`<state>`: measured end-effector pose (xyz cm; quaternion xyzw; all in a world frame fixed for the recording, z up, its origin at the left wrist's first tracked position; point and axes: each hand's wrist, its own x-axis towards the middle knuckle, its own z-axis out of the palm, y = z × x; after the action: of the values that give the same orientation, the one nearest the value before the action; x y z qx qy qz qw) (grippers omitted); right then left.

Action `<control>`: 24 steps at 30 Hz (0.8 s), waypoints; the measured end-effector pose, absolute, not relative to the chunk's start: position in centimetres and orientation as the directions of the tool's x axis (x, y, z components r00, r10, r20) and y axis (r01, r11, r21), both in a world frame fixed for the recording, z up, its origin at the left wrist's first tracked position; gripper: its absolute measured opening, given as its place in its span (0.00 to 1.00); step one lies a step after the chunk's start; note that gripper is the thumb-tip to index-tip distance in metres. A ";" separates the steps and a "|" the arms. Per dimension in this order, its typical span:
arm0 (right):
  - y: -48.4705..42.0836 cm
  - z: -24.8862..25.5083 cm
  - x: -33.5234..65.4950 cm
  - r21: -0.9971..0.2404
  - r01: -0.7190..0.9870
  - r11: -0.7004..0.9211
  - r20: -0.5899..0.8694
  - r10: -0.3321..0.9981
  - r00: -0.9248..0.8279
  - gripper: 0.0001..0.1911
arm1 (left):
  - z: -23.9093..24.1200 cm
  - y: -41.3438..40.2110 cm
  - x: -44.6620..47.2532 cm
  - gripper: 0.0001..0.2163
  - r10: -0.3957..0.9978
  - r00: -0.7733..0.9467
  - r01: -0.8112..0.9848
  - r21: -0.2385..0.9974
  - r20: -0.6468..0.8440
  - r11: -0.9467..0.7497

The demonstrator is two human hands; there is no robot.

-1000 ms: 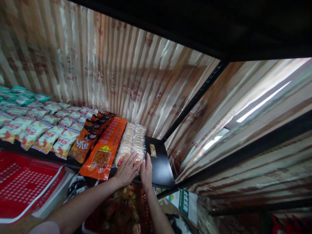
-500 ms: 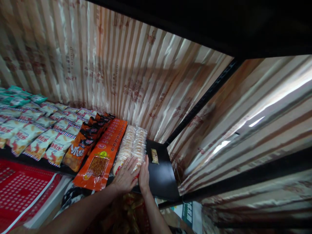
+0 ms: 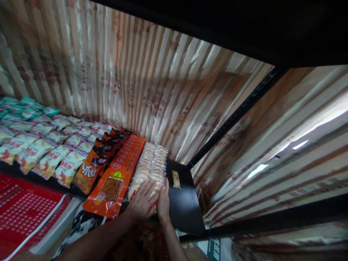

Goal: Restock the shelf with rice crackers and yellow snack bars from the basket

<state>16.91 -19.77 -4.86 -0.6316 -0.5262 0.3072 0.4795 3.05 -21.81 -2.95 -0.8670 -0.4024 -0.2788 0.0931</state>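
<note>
A clear plastic pack of pale round crackers (image 3: pixel 146 161) lies on the black shelf, its rows running back towards the curtain. My left hand (image 3: pixel 143 203) rests flat on the near end of this pack, fingers stretched out. Along the pack's right side stands my right hand (image 3: pixel 163 201), fingers straight and its palm against the edge. Left of the crackers lies a long orange snack pack (image 3: pixel 114 181) with a window showing brown sticks. To the right, a small wrapped bar (image 3: pixel 175 179) sits alone on the shelf (image 3: pixel 185 206).
Orange-black snack bags (image 3: pixel 88 172) and rows of white snack bags (image 3: pixel 39 154) fill the shelf leftward, with green packets (image 3: pixel 31 107) behind. A red basket (image 3: pixel 29 210) is below left. A black post (image 3: pixel 233 119) rises at the shelf's right corner; a striped plastic curtain (image 3: pixel 152 83) hangs behind.
The view has shifted slightly, so the shelf appears a little further right and lower. Both hands keep their places at the near end of the cracker pack.
</note>
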 end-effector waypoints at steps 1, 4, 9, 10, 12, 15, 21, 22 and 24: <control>-19.8 -4.6 17.0 -0.933 0.360 0.006 0.107 0.959 0.261 0.36 | -2.9 -21.8 3.1 0.28 0.641 0.517 0.757 0.046 0.568 -0.652; -19.4 -3.3 17.5 -0.886 0.461 0.043 0.193 0.940 0.282 0.35 | -2.7 -21.9 3.1 0.26 0.628 0.518 0.763 0.018 0.581 -0.646; -15.7 0.7 17.8 -0.530 0.804 0.271 0.501 0.865 0.039 0.31 | -2.3 -22.1 2.9 0.24 0.650 0.522 0.751 0.063 0.553 -0.657; -14.7 1.5 17.6 -0.461 0.844 0.275 0.487 0.873 -0.019 0.30 | -2.2 -22.1 2.8 0.24 0.656 0.521 0.751 0.072 0.545 -0.656; -12.7 2.9 17.0 -0.326 0.908 0.264 0.378 0.917 -0.131 0.28 | -2.3 -22.1 2.8 0.25 0.666 0.517 0.755 0.079 0.537 -0.650; -10.2 4.3 15.8 -0.205 0.962 0.182 0.182 0.973 -0.145 0.29 | -2.6 -22.0 2.9 0.25 0.669 0.515 0.761 0.072 0.535 -0.644; -6.9 4.9 14.1 -0.135 0.983 0.122 -0.056 0.990 -0.130 0.35 | -2.5 -22.0 3.0 0.26 0.664 0.525 0.755 0.068 0.533 -0.652; -6.5 4.8 14.0 -0.123 0.986 0.116 -0.071 0.990 -0.125 0.35 | -2.4 -22.0 3.0 0.26 0.664 0.523 0.756 0.070 0.534 -0.651; -5.8 4.6 13.9 -0.104 0.989 0.102 -0.098 0.989 -0.112 0.36 | -2.1 -22.1 3.0 0.26 0.666 0.511 0.762 0.073 0.544 -0.643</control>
<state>13.87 -5.83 4.58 -0.6662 -0.7423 0.0716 -0.0018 3.00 -22.14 -2.09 -0.8646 -0.4129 -0.2724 0.0882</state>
